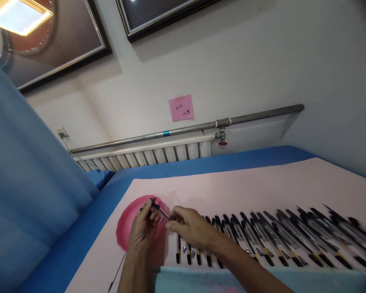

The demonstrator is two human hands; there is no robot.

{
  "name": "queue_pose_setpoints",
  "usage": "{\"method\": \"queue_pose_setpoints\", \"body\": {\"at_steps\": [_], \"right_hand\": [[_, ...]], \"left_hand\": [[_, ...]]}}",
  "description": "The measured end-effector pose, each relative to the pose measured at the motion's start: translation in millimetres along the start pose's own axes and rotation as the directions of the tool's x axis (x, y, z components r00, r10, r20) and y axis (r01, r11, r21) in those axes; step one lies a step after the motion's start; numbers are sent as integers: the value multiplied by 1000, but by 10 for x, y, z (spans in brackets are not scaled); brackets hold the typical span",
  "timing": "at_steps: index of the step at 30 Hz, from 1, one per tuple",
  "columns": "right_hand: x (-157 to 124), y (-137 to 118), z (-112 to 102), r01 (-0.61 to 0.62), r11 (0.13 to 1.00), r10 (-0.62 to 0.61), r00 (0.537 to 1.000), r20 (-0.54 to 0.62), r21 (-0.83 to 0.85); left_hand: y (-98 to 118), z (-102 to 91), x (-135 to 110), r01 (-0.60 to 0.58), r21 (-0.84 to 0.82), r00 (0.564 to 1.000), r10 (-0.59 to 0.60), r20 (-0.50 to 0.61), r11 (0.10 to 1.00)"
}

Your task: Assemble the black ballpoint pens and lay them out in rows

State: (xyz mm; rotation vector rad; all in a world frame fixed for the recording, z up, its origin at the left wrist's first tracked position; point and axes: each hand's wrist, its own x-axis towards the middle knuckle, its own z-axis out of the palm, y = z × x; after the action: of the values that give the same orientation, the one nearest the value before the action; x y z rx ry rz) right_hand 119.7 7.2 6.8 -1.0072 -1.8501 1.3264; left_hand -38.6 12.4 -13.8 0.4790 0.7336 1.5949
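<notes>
My left hand [144, 228] is closed around a black pen [159, 210], holding it up over a pink round dish [125, 228]. My right hand [190, 228] pinches the other end of that same pen, fingers pressed together. Both hands hover over the pale pink sheet [247, 187] on the table. To the right runs a long row of several black pens [277, 236] laid side by side. Small metal-tipped parts [189, 249] lie just below my right hand.
The pink sheet lies on a blue table cover [88, 228]. A blue curtain [27, 183] hangs at the left. A white radiator [146, 156] and grey pipe [186, 130] run along the back wall, with a pink note [181, 108] above. A thin dark refill [117, 270] lies near the sheet's left edge.
</notes>
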Motion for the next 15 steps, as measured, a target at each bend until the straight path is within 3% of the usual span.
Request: {"method": "queue_pose_setpoints", "body": {"at_steps": [4,6,10,12,15], "right_hand": [[21,2,-3,-230,919,144,952,269,321],[40,34,-3,-253,900,168,953,253,356],[55,58,10,-107,937,109,994,13,333],[49,44,20,-137,914,132,990,38,381],[46,33,37,-292,857,231,954,190,425]], "left_hand": [[22,-18,8,6,-34,1000,-5,31,999],[20,-21,11,1,-30,999,0,35,1000],[11,-24,16,-5,-29,1000,6,31,1000],[11,-26,16,-7,-19,1000,7,23,1000],[14,-31,16,-13,-11,999,13,35,1000]]}}
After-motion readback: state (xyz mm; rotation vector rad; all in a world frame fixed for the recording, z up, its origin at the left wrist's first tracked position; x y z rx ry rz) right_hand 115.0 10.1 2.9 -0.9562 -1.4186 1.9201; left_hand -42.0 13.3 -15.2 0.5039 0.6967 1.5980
